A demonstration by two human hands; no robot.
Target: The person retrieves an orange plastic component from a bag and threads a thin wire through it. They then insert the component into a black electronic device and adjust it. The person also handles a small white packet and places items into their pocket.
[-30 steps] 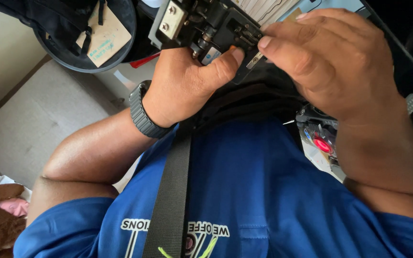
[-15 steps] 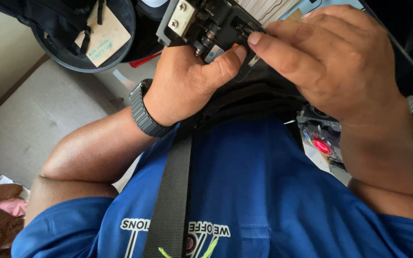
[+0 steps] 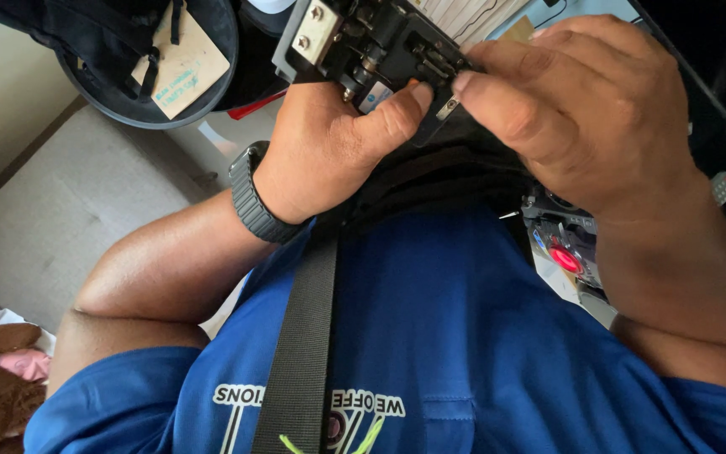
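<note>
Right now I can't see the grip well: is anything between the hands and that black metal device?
Nothing visible is. The left hand cups the black metal device from below, thumb against it. The right hand has its fingertips on the device's near edge, touching a small silver part.

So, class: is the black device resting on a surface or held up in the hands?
Held up: the left hand grips the black device from below, while right hand fingertips pinch its edge.
</note>
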